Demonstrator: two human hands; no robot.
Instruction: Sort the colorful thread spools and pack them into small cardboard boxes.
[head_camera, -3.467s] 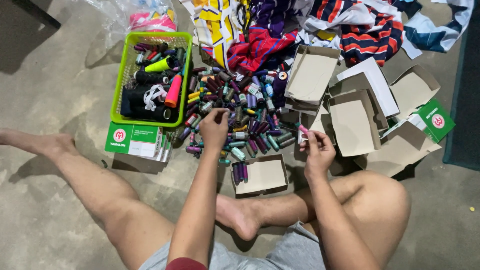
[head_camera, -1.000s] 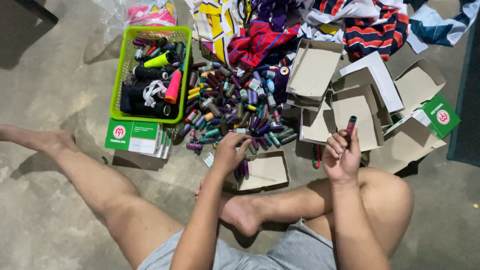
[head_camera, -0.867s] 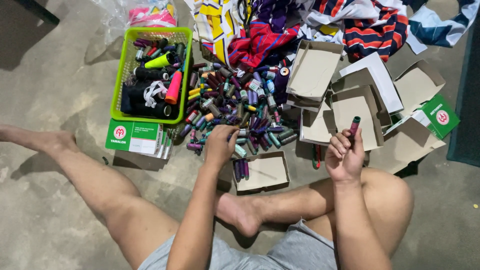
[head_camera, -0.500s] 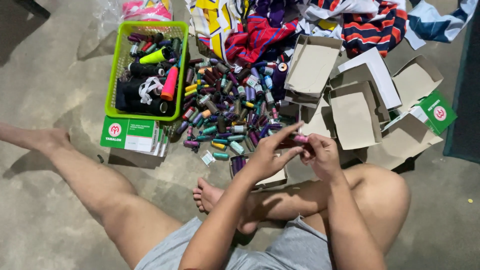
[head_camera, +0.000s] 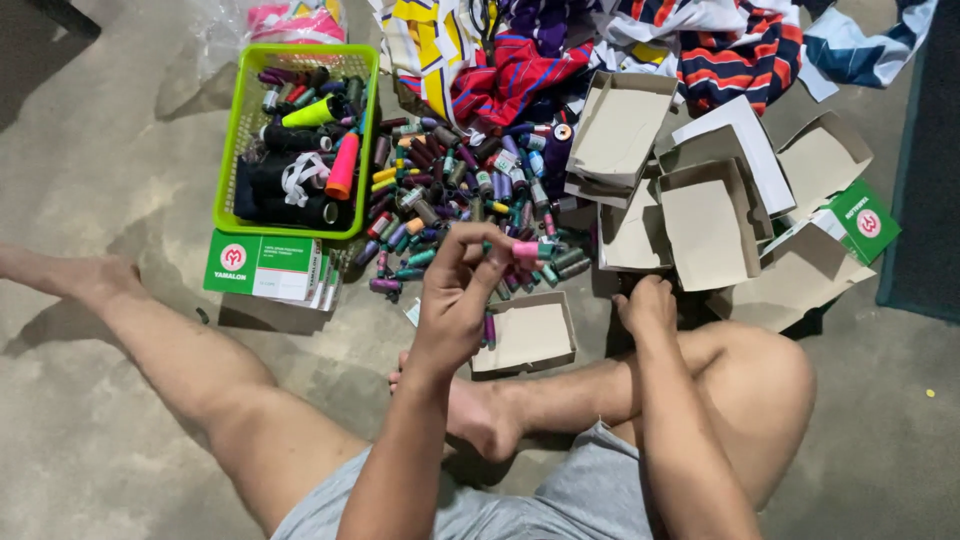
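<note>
— Look, the left hand (head_camera: 455, 300) is up in the air. Its fingertips pinch a little pink spool (head_camera: 526, 250).

— And the other one?

— The right hand (head_camera: 648, 305) is low, by the knee, curled with its knuckles on the floor beside the flat boxes. I can't tell if anything is in that grip.

— What could go wrong?

— I think the pink spool could slip. It is held only by the tips, right above the small open box (head_camera: 528, 335) and the big pile of spools (head_camera: 470, 200). If it falls into the pile, it gets lost among all the colours. An elbow could also bump the small box.

— What is under it all?

— A bare grey floor (head_camera: 120, 150), rough and a bit stained. No tabletop here. The person sits on it with bare legs.

— And farther off?

— A green basket (head_camera: 232, 150) full of bigger spools, a green and white carton (head_camera: 262, 265) beside it, empty cardboard boxes (head_camera: 700, 200) on the right, and striped cloth (head_camera: 740, 60) at the back.
</note>
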